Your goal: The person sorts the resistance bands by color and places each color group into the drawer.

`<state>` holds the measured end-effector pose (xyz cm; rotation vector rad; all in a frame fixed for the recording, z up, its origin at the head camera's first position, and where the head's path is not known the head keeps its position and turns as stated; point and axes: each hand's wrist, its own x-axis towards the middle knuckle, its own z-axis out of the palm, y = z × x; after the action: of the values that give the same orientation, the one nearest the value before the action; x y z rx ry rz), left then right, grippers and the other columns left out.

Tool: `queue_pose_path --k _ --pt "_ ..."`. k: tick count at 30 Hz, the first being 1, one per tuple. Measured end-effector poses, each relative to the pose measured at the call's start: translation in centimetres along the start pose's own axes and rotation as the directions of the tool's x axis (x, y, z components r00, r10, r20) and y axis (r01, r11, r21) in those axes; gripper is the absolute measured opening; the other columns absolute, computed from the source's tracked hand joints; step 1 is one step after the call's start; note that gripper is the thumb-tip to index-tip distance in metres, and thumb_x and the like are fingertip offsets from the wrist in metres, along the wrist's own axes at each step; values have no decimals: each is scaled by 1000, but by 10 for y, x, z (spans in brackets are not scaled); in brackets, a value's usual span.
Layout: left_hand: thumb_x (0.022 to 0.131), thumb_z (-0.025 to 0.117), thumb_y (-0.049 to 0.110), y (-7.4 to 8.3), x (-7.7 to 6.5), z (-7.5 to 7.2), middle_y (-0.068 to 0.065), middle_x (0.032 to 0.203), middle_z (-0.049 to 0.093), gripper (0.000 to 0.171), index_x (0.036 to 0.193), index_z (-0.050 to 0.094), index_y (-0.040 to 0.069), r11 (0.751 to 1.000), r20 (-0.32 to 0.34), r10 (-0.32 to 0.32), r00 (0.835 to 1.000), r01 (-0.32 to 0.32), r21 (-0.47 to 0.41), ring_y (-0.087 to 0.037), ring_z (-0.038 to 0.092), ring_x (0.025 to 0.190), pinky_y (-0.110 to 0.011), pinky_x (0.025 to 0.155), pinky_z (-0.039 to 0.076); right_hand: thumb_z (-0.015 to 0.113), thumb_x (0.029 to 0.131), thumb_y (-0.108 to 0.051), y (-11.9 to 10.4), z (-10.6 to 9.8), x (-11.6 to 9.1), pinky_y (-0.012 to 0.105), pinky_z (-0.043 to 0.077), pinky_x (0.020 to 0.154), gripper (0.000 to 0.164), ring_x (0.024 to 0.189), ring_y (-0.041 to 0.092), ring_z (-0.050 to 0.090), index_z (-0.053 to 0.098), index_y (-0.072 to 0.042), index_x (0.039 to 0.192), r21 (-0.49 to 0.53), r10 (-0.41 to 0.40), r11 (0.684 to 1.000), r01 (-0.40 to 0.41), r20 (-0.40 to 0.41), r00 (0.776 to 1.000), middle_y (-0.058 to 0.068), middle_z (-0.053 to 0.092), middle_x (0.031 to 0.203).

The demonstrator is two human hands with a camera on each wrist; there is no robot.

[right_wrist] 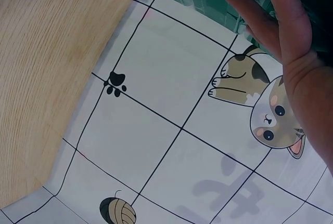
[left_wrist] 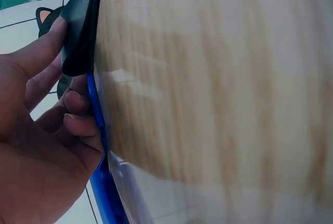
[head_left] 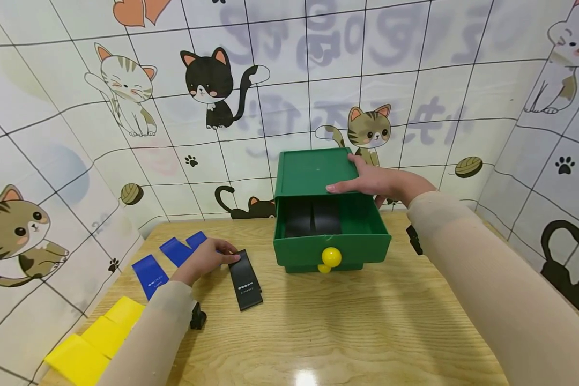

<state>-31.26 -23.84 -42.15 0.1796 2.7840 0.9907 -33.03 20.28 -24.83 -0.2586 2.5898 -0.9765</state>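
Observation:
On the table lie black resistance bands [head_left: 246, 287], folded flat and stacked, with "X-Heavy" and white dots printed on top. My left hand [head_left: 208, 258] pinches their far end; in the left wrist view the thumb presses on the black band [left_wrist: 80, 37], while the other fingers curl near a blue band [left_wrist: 106, 193]. A green drawer box [head_left: 318, 171] stands to the right, its drawer [head_left: 301, 251] pulled out by a yellow knob [head_left: 331, 257]. Two black bands [head_left: 299, 217] lie inside the drawer. My right hand [head_left: 376, 181] rests on the box's top and right side, fingers spread.
Several blue bands [head_left: 149, 276] lie left of my left hand, one marked "Light". Overlapping yellow bands [head_left: 94, 338] are at the near left table edge. Behind the wooden table [head_left: 347, 332] hangs a white cloth [head_left: 280, 59] with cat drawings.

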Motion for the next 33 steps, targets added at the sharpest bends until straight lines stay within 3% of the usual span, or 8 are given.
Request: queue_pose_path --k 11,22,28,33 --pt "98 79 28 1 -2 -2 -8 115 73 27 119 77 11 999 12 -13 1000 13 -33 -24 60 102 -34 84 49 69 90 -73 0 -1 -1 68 56 99 128 154 54 32 -25 -31 167 -1 -4 1000 4 6 1000 26 1 177" --pt "99 78 28 3 -4 -9 -10 120 71 32 125 75 10 995 13 0 1000 1 -99 -24 59 103 -32 81 49 69 91 -70 0 0 -1 68 56 100 127 154 53 33 -24 -30 167 12 -5 1000 5 8 1000 26 3 177" --pt "100 76 29 19 -11 -19 -9 123 72 35 128 71 8 978 6 4 1000 -3 -209 -23 64 108 -44 96 55 69 90 -72 0 0 -1 67 56 99 128 153 52 34 -24 -32 167 5 -6 1000 6 4 1000 26 4 177" --pt "101 75 28 40 -23 -28 -5 112 76 32 125 70 7 963 2 35 999 -33 -268 -24 65 109 -55 108 49 69 90 -72 0 -1 -2 69 55 101 128 153 52 34 -26 -32 167 6 -5 1000 5 13 1000 27 5 176"
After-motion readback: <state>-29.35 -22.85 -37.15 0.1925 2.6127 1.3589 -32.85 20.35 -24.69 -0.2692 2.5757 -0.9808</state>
